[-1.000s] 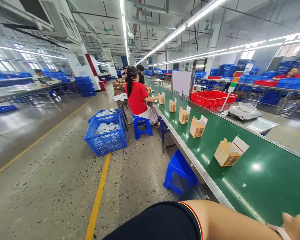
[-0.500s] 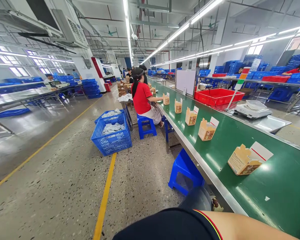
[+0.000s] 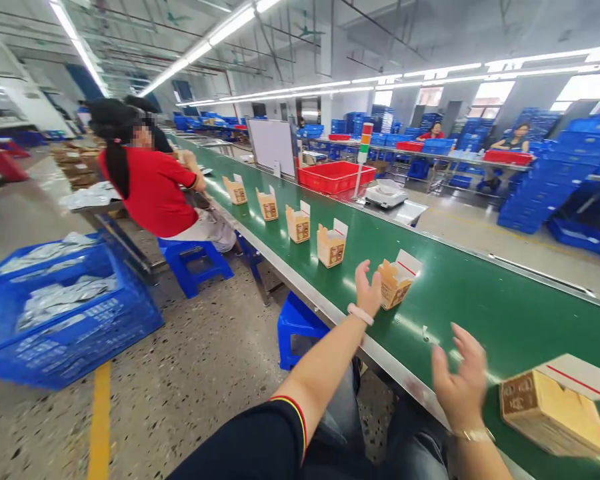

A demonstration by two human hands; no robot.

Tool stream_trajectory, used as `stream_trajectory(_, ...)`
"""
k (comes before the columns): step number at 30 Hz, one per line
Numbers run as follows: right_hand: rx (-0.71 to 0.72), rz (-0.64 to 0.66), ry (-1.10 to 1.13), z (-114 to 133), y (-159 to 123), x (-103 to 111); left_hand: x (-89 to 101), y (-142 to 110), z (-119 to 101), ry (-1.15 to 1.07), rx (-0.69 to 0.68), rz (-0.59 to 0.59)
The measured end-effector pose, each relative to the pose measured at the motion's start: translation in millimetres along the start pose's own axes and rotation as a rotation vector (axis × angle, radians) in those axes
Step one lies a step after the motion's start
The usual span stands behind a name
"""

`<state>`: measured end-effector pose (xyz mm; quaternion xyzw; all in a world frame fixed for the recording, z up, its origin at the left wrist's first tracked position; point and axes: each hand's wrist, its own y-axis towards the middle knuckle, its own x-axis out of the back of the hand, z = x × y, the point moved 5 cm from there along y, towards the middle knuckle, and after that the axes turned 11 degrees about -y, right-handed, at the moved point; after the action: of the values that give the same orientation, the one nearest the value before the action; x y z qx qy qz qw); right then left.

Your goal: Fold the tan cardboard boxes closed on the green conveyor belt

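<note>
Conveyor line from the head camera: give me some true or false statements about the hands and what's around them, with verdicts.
1. The left hand has a pink wristband at its wrist. True.
2. The right hand is gripping a carton. False: it is open and holds nothing; the nearest carton lies to its right.
3. The seated co-worker in a red shirt sits on a red stool. False: the stool is blue.
4. Open cartons stand on the green conveyor belt. True.

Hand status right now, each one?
Left hand: open, holding nothing, right beside a carton.
Right hand: open, holding nothing.
</note>
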<state>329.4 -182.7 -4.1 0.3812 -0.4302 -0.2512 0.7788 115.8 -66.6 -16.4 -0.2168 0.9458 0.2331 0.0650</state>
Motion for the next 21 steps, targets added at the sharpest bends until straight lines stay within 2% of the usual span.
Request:
stream_trajectory(2,0.077,0.103,0.030,18,7,-40,-0.6,20,16,0.004,0.029,0.161)
stream_trajectory(5,0.088,0.250,0.060,28,15,-94,-7.9,22,27,0.009,0.024,0.394)
stream_trajectory(8,-0.001,0.359,0.127,21,21,-121,-7.0,11,25,0.007,-0.038,0.551)
stream_trajectory(13,-0.150,0.377,0.290,12,36,-117,-4.1,7,18,0.053,-0.130,0.736)
stream_trajectory(18,-0.275,0.367,0.301,4,47,-109,-17.4,13,20,0.556,-0.288,0.870)
stream_trajectory(21,-0.371,0.350,0.326,-1,44,-108,-28.4,11,15,0.675,-0.322,0.962)
